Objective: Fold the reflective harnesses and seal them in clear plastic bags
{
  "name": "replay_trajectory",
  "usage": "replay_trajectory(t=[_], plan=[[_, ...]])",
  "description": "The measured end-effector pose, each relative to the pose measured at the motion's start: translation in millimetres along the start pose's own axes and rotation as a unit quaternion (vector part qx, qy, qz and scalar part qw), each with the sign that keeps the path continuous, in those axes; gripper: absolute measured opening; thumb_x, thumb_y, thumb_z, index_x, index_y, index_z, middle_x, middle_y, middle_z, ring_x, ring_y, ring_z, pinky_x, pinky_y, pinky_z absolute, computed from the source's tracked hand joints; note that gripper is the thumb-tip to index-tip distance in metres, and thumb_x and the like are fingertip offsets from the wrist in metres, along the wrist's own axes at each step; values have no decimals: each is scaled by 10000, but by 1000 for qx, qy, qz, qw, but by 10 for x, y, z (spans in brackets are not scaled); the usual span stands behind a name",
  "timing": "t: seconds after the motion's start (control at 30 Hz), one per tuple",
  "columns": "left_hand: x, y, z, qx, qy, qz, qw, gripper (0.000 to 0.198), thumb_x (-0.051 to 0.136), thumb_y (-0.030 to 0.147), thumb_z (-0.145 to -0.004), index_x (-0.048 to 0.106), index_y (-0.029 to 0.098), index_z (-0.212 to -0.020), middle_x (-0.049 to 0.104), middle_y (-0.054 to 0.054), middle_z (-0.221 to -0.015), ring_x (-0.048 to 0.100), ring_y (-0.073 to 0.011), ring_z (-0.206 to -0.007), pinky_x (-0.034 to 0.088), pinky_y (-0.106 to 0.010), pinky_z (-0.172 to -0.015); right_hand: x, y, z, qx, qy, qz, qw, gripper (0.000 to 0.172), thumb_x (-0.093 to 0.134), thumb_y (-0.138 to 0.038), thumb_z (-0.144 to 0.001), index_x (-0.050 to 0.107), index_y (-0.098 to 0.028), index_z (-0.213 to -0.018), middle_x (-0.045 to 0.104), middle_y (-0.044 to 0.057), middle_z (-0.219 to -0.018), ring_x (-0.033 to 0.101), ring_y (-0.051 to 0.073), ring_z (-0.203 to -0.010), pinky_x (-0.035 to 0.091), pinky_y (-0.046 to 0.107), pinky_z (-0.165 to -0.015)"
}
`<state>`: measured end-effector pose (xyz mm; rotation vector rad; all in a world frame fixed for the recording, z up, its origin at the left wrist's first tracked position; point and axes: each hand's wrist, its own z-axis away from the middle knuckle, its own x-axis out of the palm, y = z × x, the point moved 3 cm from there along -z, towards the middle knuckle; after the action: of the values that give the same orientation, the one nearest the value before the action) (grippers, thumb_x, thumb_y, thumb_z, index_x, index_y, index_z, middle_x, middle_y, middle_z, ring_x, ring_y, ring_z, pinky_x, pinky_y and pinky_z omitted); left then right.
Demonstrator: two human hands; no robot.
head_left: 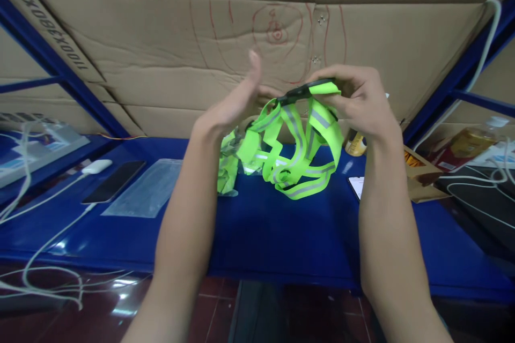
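A neon yellow-green reflective vest (300, 187) made of straps with silver stripes hangs above the blue shelf, its loops drooping. Along its top runs a black buckle and strap piece (295, 95), stretched between my hands. My right hand (358, 99) is closed on the right end of this piece, thumb below and fingers above. At the left end, my left hand (237, 99) holds it with the fingers, which are partly hidden behind the straps; its thumb points up, off the vest. Behind the vest's left side lies more yellow-green material (228, 171) in clear plastic.
On the blue shelf (281, 246) at left lie a clear plastic bag (142, 187), a dark phone (115, 181) and a white charger (96, 166) with cables. A lit phone (356, 187), a yellow can (355, 143), a cardboard box (422, 177) and a bottle (469, 144) stand right. Cardboard (140, 37) backs the shelf.
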<state>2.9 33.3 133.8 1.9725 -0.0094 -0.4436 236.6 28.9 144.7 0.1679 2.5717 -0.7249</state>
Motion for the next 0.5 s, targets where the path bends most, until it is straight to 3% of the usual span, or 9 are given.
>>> replay_trajectory(t=[0.07,0.13,0.2,0.3,0.4,0.5], plan=[[50,-98,-41,-51,-38,76,995,667,631,817,-973,800,171,-973,744,-92,-836,783,-297,-929,623,-344,-779,17,-13,-12,-8,12,-4,1000,303,864,-568,-881,834,-305,-1028,825,66,-1090,770,336,-1098,651,516,-991],[101,-171,-89,-67,-49,125,989,547,697,698,-995,799,161,-976,756,-90,-846,779,-268,-858,622,-338,-743,31,-15,-31,-20,25,-6,999,299,890,-551,-857,843,-300,-1014,821,74,-1103,760,344,-1135,632,541,-1056],[106,-202,-131,-53,-15,148,987,316,813,455,-966,795,140,-946,766,-80,-853,758,-216,-783,609,-310,-717,36,-9,-42,-22,14,-9,1000,315,895,-558,-850,846,-292,-1012,813,84,-1144,743,349,-1190,612,549,-1107],[56,-205,-158,-45,35,157,986,136,863,214,-873,760,126,-882,760,-56,-849,707,-149,-700,584,-271,-688,50,13,-21,1,-74,-24,997,472,923,-580,-814,824,-290,-1173,782,88,-1297,721,351,-1244,616,543,-1115],[-7,-189,-159,-16,62,154,986,217,899,170,-812,720,156,-934,748,-39,-889,712,-164,-740,593,-297,-701,70,73,30,37,-141,-57,988,763,936,-626,-786,695,-316,-1440,730,82,-1432,697,355,-1300,627,552,-1104],[-28,-156,-158,90,80,100,988,334,971,200,-739,709,188,-947,717,-18,-917,717,-180,-850,579,-292,-752,85,173,50,65,-121,-74,988,768,864,-692,-843,648,-318,-1479,735,82,-1408,680,347,-1328,620,556,-1102]])
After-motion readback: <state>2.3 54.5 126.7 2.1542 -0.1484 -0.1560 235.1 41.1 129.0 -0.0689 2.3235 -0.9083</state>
